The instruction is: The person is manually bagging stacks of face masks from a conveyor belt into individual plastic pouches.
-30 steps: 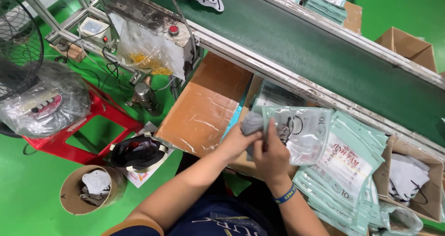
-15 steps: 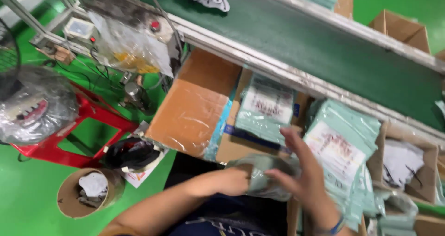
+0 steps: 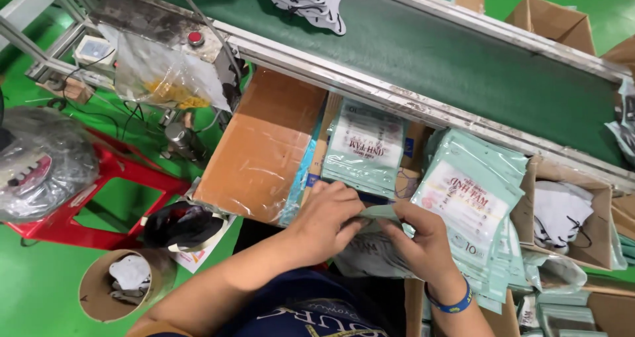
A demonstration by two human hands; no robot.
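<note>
I see glossy plastic pouches (image 3: pixel 473 211) beside a matt green belt (image 3: pixel 463 66) with a scuffed metal rail (image 3: pixel 397 99); taped cardboard box (image 3: pixel 261 152) shines nearby.

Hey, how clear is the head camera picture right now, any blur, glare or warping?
Head view: mostly sharp; the left hand and right hand on the pale green pouch look slightly soft. Glare shows on the taped cardboard box and the plastic bag. Lighting is even, with soft shadows. The conveyor belt runs diagonally, without obvious bending.
</note>
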